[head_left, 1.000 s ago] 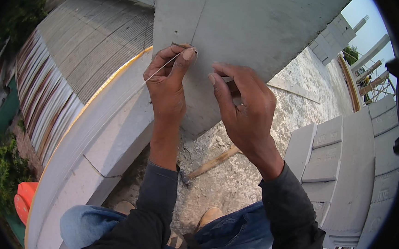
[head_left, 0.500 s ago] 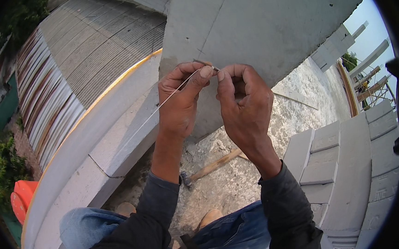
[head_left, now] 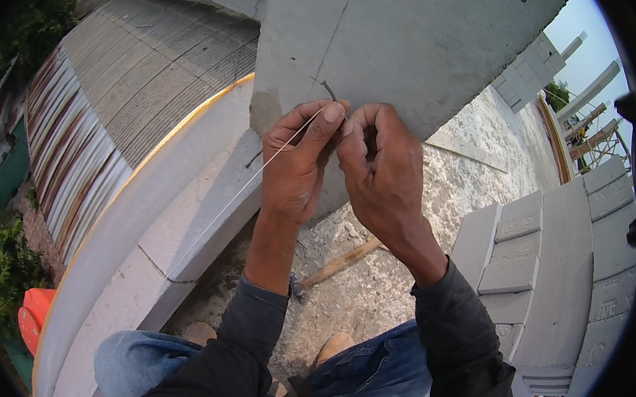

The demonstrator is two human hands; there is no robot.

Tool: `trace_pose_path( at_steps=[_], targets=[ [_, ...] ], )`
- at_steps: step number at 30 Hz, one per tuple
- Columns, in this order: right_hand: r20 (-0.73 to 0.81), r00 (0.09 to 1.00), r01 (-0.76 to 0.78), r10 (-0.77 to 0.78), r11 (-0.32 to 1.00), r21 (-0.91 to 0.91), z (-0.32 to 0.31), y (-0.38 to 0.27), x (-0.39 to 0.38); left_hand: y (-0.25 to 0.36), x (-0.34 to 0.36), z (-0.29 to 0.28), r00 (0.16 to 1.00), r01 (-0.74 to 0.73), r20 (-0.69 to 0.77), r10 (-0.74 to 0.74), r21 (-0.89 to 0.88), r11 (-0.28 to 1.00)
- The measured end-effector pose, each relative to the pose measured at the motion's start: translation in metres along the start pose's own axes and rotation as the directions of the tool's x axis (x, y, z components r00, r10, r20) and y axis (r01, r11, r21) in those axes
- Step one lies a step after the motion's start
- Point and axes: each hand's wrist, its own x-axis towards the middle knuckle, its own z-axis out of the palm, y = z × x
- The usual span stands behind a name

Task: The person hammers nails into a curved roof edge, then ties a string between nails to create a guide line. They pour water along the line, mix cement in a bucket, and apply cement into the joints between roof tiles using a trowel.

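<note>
Floor: rough grey concrete slab (head_left: 471, 180) — speckled, with mortar crumbs and dust across it.
Hammer: a wooden-handled hammer (head_left: 337, 263) lies flat on the slab, handle pointing up and right, head toward the lower left.
Blocks: stacked pale grey blocks (head_left: 552, 271) stand on the slab at the right, in stepped rows.
Parapet: a low white wall (head_left: 151, 232) edges the slab on the left — curved by the lens.
Large block: a big grey block (head_left: 410, 37) rises from the slab at the top.
Boots: two tan boot toes (head_left: 335, 345) rest on the slab near the lower edge.

Matt grey concrete block (head_left: 425, 36), thin string (head_left: 243, 189), bent metal nail (head_left: 329, 91)
</note>
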Motion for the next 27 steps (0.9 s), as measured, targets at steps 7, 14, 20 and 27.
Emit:
trace_pose_path(
  at_steps=[7, 14, 20, 27],
  targets=[
    [-0.029, 0.999, -0.021, 0.021, 1.0, -0.014, 0.003, 0.0, -0.002, -0.005, -0.003, 0.003, 0.999, 0.048, -0.002, -0.048, -0.058, 0.997],
    [-0.051, 0.998, -0.024, 0.025, 1.0, 0.009, 0.005, 0.0, -0.002, -0.013, -0.006, 0.005, 0.999, 0.034, -0.007, -0.035, -0.132, 0.991],
    [0.011, 0.975, -0.216, 0.22, 0.948, 0.236, 0.002, -0.005, -0.004, -0.011, -0.008, 0.001, 0.996, 0.07, 0.075, -0.057, -0.176, 0.982],
    [0.011, 0.983, -0.179, 0.181, 0.96, 0.217, 0.001, -0.006, -0.004, -0.006, -0.008, 0.006, 0.996, 0.093, 0.017, -0.091, -0.202, 0.975]
  ],
)
